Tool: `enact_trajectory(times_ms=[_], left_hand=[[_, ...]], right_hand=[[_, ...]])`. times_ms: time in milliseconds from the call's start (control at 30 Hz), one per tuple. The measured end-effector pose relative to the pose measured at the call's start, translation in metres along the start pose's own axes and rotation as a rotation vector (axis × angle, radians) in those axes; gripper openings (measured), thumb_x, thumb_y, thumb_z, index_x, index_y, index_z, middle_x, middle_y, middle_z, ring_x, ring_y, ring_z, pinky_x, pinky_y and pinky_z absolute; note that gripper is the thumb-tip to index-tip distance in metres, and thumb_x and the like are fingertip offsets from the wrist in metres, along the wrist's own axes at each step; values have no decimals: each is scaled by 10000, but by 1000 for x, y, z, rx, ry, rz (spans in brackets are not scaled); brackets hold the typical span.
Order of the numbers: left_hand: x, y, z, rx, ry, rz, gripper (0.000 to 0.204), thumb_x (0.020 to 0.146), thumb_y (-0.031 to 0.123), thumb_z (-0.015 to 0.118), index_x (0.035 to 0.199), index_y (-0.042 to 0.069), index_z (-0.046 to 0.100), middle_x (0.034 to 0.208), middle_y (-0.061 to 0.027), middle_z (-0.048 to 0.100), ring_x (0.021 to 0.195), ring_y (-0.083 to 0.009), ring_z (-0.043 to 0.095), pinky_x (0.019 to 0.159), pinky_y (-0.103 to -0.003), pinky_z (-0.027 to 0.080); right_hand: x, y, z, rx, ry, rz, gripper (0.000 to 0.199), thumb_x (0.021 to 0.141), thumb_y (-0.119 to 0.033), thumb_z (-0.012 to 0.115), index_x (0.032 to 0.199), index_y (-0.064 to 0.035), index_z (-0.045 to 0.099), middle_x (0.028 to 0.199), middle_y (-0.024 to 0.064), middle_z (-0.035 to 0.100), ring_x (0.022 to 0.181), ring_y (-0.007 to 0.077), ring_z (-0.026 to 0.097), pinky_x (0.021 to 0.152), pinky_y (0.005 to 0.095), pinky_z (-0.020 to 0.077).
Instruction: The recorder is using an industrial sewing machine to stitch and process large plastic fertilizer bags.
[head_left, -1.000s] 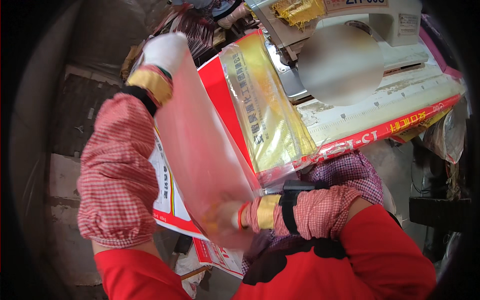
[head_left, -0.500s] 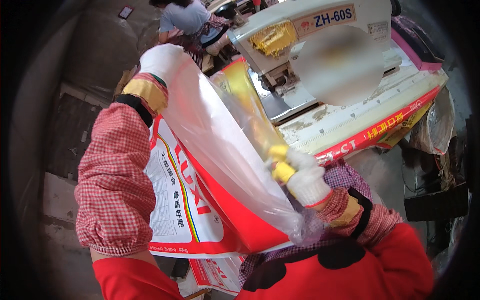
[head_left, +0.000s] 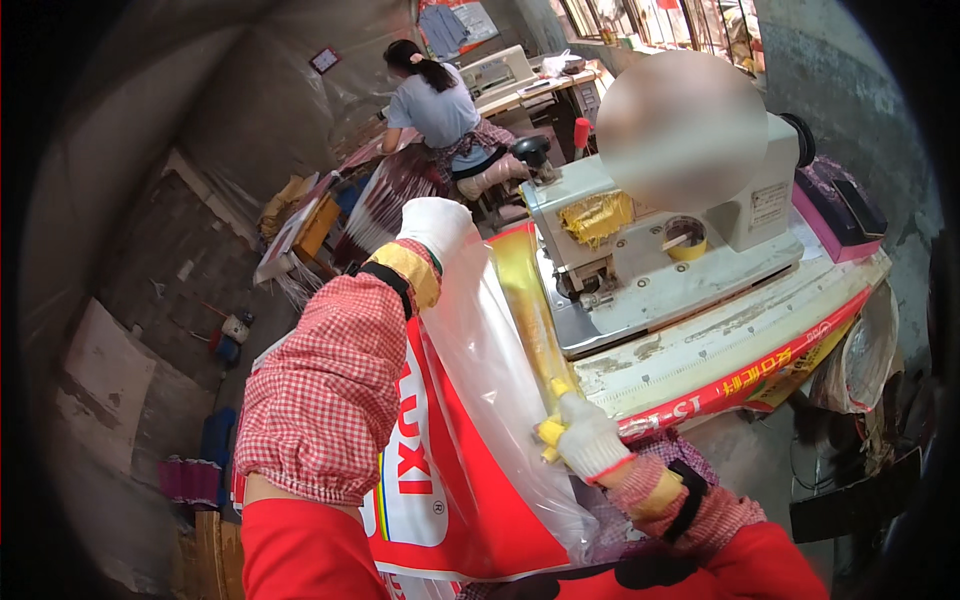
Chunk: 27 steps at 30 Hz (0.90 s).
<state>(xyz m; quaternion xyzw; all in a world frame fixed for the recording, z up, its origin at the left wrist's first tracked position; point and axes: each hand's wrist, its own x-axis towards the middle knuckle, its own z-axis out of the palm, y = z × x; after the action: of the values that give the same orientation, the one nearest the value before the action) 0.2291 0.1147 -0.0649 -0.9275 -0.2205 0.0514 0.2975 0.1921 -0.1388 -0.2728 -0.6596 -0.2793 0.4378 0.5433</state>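
Note:
A large red and white printed sack (head_left: 480, 450) with a clear plastic liner (head_left: 500, 375) along its right side lies in front of me. At its far end my left hand (head_left: 437, 228), in a white glove, grips the sack and liner; its fingers are mostly hidden behind the glove's back. Nearer me, my right hand (head_left: 585, 437), in a white knit glove with yellow-wrapped fingertips, is closed on the liner's right edge. Right beside the liner stands a pale sewing machine (head_left: 670, 275), its needle area (head_left: 580, 285) close to the sack's far part.
The white worktable (head_left: 650, 375) has a ruler strip and a red-yellow printed front edge. A tape roll (head_left: 686, 240) rests on the machine, and a dark phone (head_left: 858, 210) lies on a pink box (head_left: 840, 240). Beyond, another person (head_left: 435, 110) sits working at a second machine (head_left: 498, 70).
My view has swung up and left, bringing in more of the room. The left hand and the sack's far end have come closer to the machine. The right hand still grips the liner.

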Motion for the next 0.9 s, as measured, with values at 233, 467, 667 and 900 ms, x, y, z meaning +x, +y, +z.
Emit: enact_trajectory(times_ms=[233,467,667,900], left_hand=[[11,-15,28,116,262,117,264,870,207,493,897,62,711,834,-151,701,789,-325,693,692,-432,542],[33,-10,61,87,406,-121,272,776,260,646,998,108,688,989,-160,681,918,-359,659,762,-435,530],[46,108,140,-68,330,29,177,868,204,512,922,103,646,835,-100,662,728,-295,696,606,-441,554],[33,120,184,-140,438,298,177,837,152,535,985,174,629,844,-67,626,661,-244,666,536,-379,526]], right_hand=[[25,-9,1,-445,-239,-87,394,765,-383,699,897,-14,666,800,171,664,735,297,649,670,406,509],[21,-22,42,-298,-61,-277,322,828,-227,559,1082,-42,627,971,218,668,942,377,642,803,448,509],[-11,-3,18,-242,114,-401,296,885,-186,501,1147,-94,604,928,165,671,884,341,655,772,420,516],[-66,93,-88,557,-92,105,278,911,-134,565,1167,-44,625,976,82,674,828,194,654,749,287,519]])
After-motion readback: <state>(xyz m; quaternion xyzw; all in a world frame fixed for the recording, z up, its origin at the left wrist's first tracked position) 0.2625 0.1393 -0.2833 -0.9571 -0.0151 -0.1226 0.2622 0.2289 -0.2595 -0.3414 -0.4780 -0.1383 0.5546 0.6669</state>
